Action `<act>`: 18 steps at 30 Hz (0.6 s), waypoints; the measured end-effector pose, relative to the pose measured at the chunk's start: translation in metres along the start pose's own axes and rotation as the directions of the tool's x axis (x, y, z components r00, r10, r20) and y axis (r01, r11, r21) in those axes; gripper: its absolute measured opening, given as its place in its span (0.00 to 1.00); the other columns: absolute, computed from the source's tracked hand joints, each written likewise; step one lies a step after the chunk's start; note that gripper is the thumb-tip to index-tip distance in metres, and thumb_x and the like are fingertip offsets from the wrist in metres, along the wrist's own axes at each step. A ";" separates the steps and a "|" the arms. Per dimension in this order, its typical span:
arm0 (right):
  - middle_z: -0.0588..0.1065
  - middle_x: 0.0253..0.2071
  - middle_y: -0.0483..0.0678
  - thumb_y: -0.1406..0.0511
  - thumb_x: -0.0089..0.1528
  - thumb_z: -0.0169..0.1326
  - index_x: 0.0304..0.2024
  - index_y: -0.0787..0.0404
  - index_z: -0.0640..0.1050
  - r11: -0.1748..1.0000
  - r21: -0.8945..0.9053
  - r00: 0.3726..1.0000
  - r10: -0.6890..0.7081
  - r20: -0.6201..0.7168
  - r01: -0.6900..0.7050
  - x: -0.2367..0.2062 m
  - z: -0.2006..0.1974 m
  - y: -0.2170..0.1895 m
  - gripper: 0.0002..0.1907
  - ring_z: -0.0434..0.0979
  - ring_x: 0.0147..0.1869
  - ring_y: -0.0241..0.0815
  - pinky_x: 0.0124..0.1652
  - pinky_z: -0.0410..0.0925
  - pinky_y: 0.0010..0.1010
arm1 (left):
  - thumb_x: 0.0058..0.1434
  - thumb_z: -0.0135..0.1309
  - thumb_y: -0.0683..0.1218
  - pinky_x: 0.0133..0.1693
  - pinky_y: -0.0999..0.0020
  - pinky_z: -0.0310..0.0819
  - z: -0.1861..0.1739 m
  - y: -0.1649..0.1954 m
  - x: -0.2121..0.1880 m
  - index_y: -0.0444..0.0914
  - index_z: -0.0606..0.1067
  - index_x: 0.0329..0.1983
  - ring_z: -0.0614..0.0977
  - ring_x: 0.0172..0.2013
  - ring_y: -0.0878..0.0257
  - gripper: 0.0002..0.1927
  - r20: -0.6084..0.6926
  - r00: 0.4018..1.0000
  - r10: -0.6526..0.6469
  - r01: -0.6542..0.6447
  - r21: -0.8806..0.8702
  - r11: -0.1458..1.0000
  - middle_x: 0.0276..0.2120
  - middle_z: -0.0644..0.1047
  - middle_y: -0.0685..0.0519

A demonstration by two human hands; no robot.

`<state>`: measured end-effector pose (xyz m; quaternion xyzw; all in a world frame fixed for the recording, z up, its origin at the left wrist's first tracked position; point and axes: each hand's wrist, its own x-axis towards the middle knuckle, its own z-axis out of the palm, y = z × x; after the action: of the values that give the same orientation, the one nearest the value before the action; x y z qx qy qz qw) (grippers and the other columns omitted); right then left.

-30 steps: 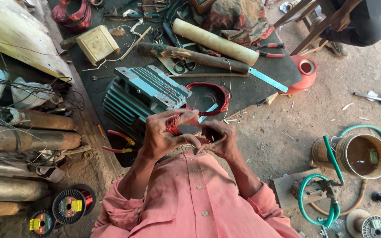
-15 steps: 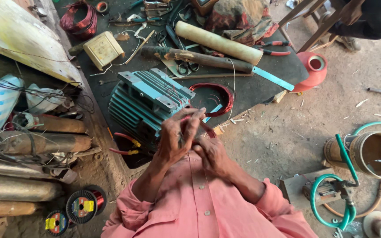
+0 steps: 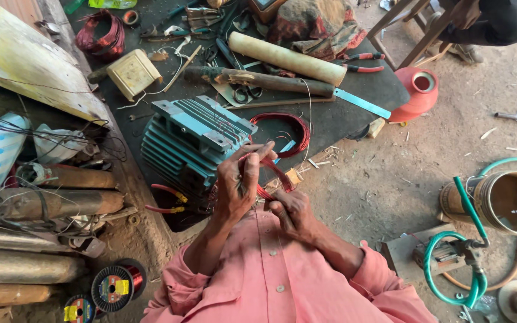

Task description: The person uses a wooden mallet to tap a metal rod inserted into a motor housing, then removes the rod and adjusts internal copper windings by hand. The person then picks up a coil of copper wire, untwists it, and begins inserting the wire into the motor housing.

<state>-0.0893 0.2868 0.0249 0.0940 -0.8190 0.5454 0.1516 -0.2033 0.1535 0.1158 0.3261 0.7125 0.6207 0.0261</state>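
My left hand point(image 3: 239, 182) is raised in front of my chest, fingers pinching a loop of red copper wire coil point(image 3: 272, 171). My right hand point(image 3: 290, 213) sits just below and to the right, gripping the lower part of the same coil. Both pink sleeves show at the bottom of the view. Just beyond my hands stands a teal finned motor housing point(image 3: 188, 139) on a dark mat point(image 3: 354, 113). A second red wire loop point(image 3: 282, 133) lies on the mat to the right of the housing.
On the mat lie a pale cylinder point(image 3: 285, 58), a wooden stick point(image 3: 258, 79), scissors point(image 3: 243, 94), a metal ruler point(image 3: 361, 103) and pliers point(image 3: 363, 57). Metal pipes point(image 3: 49, 203) and wire spools point(image 3: 113, 288) sit at left. A red pot point(image 3: 417, 93), a green hose point(image 3: 471, 263) and another person point(image 3: 486, 18) are at right.
The camera has shifted and the view has tilted. My hands have stayed together on the red coil, my left hand now lifted higher over my right.
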 end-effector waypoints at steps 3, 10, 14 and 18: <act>0.75 0.27 0.51 0.65 0.69 0.47 0.48 0.65 0.78 0.999 -0.042 0.999 0.009 0.052 -0.007 -0.007 -0.008 -0.001 0.12 0.78 0.30 0.50 0.35 0.70 0.40 | 0.77 0.39 0.44 0.39 0.69 0.76 -0.003 -0.003 0.001 0.30 0.79 0.55 0.81 0.36 0.61 0.19 0.009 0.999 -0.032 0.031 0.023 0.999 0.42 0.83 0.46; 0.77 0.30 0.51 0.64 0.65 0.55 0.44 0.63 0.81 0.988 -0.149 0.995 -0.013 0.102 0.028 -0.006 -0.019 -0.001 0.10 0.77 0.33 0.49 0.36 0.70 0.39 | 0.77 0.38 0.46 0.47 0.67 0.83 -0.005 0.000 -0.006 0.31 0.78 0.55 0.87 0.45 0.58 0.19 0.037 0.992 0.123 -0.126 0.137 0.983 0.47 0.82 0.45; 0.79 0.44 0.56 0.63 0.70 0.50 0.53 0.66 0.78 0.993 -0.023 0.986 -0.122 -0.117 0.120 -0.009 -0.028 -0.004 0.15 0.79 0.46 0.51 0.46 0.71 0.37 | 0.78 0.39 0.50 0.47 0.69 0.82 -0.008 0.004 -0.006 0.32 0.80 0.53 0.86 0.46 0.57 0.22 0.062 0.989 0.133 -0.139 0.119 0.983 0.49 0.82 0.44; 0.81 0.44 0.53 0.61 0.73 0.44 0.50 0.64 0.81 0.951 -0.135 0.863 0.187 -0.470 -0.279 -0.003 -0.041 0.001 0.17 0.81 0.45 0.44 0.45 0.71 0.32 | 0.80 0.40 0.56 0.50 0.70 0.81 -0.013 0.008 -0.008 0.33 0.81 0.51 0.86 0.48 0.58 0.26 0.084 0.990 0.112 -0.109 -0.039 0.993 0.49 0.82 0.46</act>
<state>-0.0811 0.3248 0.0380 -0.1508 -0.8168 0.4821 0.2787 -0.1989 0.1385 0.1232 0.3912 0.6806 0.6188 0.0279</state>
